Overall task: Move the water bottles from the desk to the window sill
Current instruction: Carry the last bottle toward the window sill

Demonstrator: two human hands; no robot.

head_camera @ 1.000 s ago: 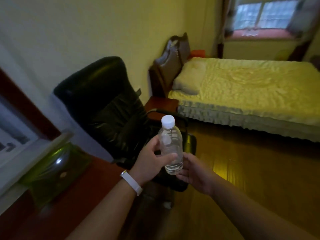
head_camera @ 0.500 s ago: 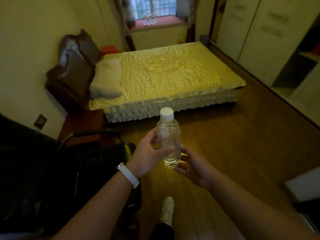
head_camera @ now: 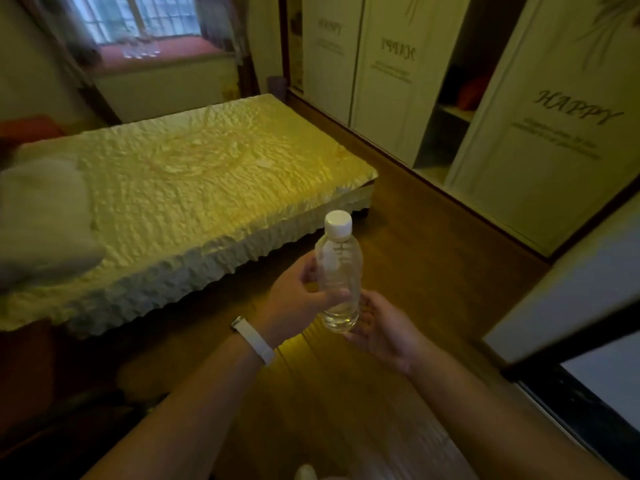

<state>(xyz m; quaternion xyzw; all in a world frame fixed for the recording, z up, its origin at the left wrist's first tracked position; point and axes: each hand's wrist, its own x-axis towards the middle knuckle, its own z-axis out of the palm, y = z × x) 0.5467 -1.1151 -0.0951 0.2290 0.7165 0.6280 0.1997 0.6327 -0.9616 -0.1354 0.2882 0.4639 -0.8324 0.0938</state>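
Note:
A clear water bottle (head_camera: 339, 271) with a white cap stands upright in front of me, over the wooden floor. My left hand (head_camera: 294, 303), with a white band on its wrist, grips the bottle's body from the left. My right hand (head_camera: 384, 327) cups under the bottle's base from the right, fingers touching it. The reddish window sill (head_camera: 194, 57) lies far off at the top left, beyond the bed, with a few small clear bottles (head_camera: 142, 51) blurred on it.
A bed with a yellow quilted cover (head_camera: 194, 181) and a pale pillow (head_camera: 41, 216) fills the left. White wardrobe doors (head_camera: 540, 140) line the right wall. Wooden floor (head_camera: 433, 244) runs between bed and wardrobe. A white and black furniture edge (head_camera: 571, 323) juts in at the right.
The view has swung right, away from the black chair and along the bed towards the wardrobes. Both hands keep the same hold on the bottle.

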